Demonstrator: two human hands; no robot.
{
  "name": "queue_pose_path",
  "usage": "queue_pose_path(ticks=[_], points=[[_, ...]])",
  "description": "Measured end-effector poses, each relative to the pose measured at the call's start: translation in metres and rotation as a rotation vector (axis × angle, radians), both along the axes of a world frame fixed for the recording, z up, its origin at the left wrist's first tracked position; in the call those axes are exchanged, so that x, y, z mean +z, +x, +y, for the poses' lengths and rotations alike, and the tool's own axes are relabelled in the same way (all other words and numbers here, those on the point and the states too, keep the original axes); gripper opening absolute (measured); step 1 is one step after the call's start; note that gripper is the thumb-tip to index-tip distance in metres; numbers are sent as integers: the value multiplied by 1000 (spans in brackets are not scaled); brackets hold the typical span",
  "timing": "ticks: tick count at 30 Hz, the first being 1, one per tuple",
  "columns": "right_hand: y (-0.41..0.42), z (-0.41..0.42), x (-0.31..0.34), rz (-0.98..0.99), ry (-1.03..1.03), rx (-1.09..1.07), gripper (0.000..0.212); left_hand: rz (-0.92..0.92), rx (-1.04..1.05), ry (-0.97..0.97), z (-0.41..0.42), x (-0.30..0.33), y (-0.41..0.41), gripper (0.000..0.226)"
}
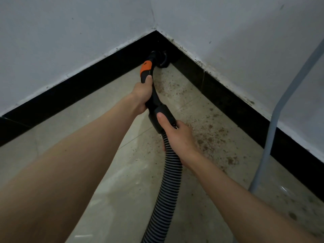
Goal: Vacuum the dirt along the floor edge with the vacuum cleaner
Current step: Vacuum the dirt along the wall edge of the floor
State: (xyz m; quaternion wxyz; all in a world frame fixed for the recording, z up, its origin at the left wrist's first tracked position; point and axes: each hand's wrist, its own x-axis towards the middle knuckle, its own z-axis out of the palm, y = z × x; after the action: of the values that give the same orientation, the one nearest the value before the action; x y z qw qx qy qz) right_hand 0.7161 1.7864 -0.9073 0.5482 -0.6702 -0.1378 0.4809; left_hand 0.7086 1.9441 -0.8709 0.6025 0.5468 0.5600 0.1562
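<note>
Head view, corner of the room
Left hand: the left hand (142,95) was wrapped tight round the curved black vacuum handle (152,95), thumb up near the orange button (145,68).
Right hand: the right hand (177,135) was clenched lower down and nearer, right where the black cuff (162,118) meets the ribbed hose (168,183), thumb lying on the cuff.
Nozzle: the nozzle (162,58) sat at the far end, past the left hand, pushed into the corner where the two strips of black skirting (73,92) meet. Too dark there to say if it touched the floor.
Hose: ran from the right hand's grip down toward the near edge and out of frame.
Dirt: brown dirt (210,132) was scattered on the pale floor tiles (108,155), to the right of both hands, along the right-hand skirting. Some specks close to the nozzle, most of it nearer than that.
Walls: white wall (70,32), grubby marks above the right skirting.
Other stuff: a grey pipe (273,120) came down on the far right side to the floor.
</note>
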Motion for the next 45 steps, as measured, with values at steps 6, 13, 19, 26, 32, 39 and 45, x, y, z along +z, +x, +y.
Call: queue_pose_path(ticks=[6,13,19,26,32,39,45], points=[[-16,-17,4,-22,-34,25,49,33,-96,21,-11,-5,-10,59],[-30,-10,14,-60,48,19,40,68,4,137,-7,1,-19,51],[-35,1,21,-74,77,103,43,48,147,129,5,4,-41,52],[-40,1,23,-86,74,185,46,60,229,116,6,3,-65,44],[-46,-11,22,-148,37,191,48,41,228,43,-2,2,-78,44],[-38,-26,23,-210,-9,113,45,13,131,2,-20,7,-51,43],[-25,-40,18,-180,-34,25,42,63,-28,13,-31,4,-19,52]])
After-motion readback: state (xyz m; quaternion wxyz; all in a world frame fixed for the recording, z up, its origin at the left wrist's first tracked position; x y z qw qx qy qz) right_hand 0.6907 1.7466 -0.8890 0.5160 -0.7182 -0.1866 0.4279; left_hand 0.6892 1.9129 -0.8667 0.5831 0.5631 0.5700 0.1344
